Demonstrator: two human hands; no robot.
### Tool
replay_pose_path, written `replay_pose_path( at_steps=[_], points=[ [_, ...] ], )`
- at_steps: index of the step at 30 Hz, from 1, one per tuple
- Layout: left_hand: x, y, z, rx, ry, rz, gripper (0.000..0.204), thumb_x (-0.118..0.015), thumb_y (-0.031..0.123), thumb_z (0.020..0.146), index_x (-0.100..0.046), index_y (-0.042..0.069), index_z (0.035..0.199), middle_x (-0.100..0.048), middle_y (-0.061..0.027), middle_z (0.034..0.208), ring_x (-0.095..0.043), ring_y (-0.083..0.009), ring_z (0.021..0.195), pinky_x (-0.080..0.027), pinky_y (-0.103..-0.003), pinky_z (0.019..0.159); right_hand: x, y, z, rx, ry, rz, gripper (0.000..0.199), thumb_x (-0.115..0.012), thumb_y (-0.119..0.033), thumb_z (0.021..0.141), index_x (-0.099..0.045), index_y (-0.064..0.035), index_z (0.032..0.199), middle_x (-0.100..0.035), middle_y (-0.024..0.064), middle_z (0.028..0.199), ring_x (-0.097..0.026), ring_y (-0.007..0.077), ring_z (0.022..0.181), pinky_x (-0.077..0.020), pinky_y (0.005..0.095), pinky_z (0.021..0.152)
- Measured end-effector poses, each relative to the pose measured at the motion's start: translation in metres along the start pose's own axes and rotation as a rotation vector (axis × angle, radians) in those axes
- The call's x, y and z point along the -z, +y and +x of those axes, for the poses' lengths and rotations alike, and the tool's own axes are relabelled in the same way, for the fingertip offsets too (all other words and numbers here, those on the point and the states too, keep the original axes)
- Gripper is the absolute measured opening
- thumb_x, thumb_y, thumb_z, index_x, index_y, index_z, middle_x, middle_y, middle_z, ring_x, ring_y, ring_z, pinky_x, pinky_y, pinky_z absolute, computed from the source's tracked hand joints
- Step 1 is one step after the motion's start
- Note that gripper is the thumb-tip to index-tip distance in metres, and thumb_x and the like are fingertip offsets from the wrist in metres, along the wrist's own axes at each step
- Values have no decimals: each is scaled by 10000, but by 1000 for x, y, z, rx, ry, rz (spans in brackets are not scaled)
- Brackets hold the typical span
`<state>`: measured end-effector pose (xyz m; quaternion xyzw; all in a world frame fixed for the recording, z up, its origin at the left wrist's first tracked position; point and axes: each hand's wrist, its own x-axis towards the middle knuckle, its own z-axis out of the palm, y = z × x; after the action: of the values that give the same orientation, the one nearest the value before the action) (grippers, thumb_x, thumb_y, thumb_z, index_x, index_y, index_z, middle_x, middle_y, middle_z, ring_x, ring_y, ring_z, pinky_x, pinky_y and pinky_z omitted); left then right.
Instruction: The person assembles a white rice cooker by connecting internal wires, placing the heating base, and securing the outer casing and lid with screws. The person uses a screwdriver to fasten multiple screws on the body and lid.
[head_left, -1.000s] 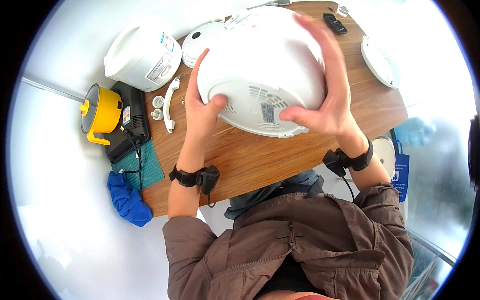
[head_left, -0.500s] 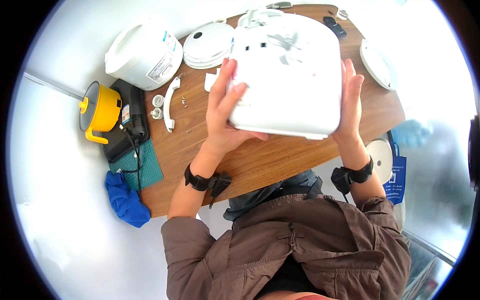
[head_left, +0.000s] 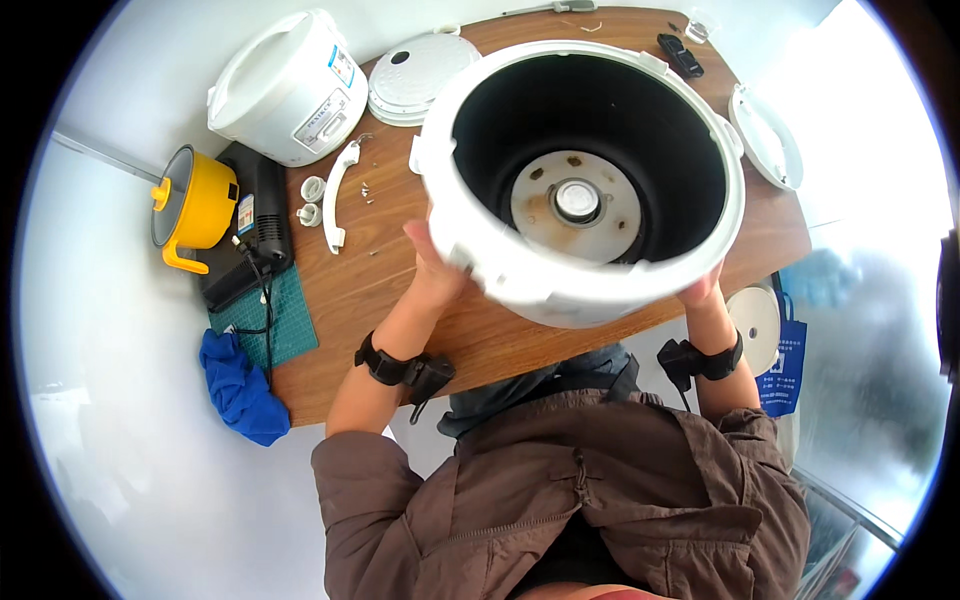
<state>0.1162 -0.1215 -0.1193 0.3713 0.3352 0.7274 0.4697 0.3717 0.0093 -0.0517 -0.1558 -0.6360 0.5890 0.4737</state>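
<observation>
Far left of the hands, off the counter (head_left: 400, 300) edge: a blue cloth (head_left: 238, 388) on the floor, a green cutting mat (head_left: 272, 322) above it, a black device (head_left: 255, 225) with a cable, and a yellow pot (head_left: 192, 203) beside that. Up and left of the left hand, on the counter: a complete white rice cooker (head_left: 290, 82) with its lid shut; just below it a loose white handle (head_left: 338, 195) and two small white caps (head_left: 310, 198), close together. A white inner lid plate (head_left: 415, 72) lies past the left hand, near the far edge. Left hand (head_left: 437, 272) pressed against the left outer wall of the rice cooker body (head_left: 560, 290), fingers spread on the shell. The body is held above the counter between both hands, tilted so its opening faces the camera; black interior, round metal heating plate (head_left: 578, 205) at the bottom. Right hand (head_left: 703, 290) mostly hidden under the body's lower right edge; fingertips on the shell. Both hands clamped on it, well apart. Black bands on both wrists. Right of the right hand: a white lid (head_left: 765, 135) at the counter edge, a small black part (head_left: 680, 55) at the far edge, a blue bag (head_left: 785, 345) on the floor.
</observation>
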Motion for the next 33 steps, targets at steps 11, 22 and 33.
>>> replay_pose_path(
  at_steps=[11,22,33],
  points=[
    [42,-34,-1,232,145,-615,830,-304,713,1012,-411,82,1542,-573,-151,1454,-620,-290,1256,-558,-403,1040,51,78,-50,10,-236,-522,1641,-851,-838,441,-73,-6,1623,-189,242,1632,-261,390,1513,-267,508,1226],
    [45,-35,3,238,170,-570,795,-234,662,1048,-397,60,1543,-575,-145,1450,-608,-261,1272,-522,-376,1080,3,48,-37,-115,-112,-239,1736,-880,-792,430,154,-55,1614,-147,203,1670,-282,331,1516,-280,484,1240],
    [14,-19,6,32,192,251,743,-158,597,1090,-262,76,1609,-426,-135,1566,-430,-248,1432,-331,-392,1215,86,92,-14,89,-128,-585,879,-841,-308,830,-393,30,1506,-548,176,1455,-567,267,1299,-465,398,1094]
  ],
)
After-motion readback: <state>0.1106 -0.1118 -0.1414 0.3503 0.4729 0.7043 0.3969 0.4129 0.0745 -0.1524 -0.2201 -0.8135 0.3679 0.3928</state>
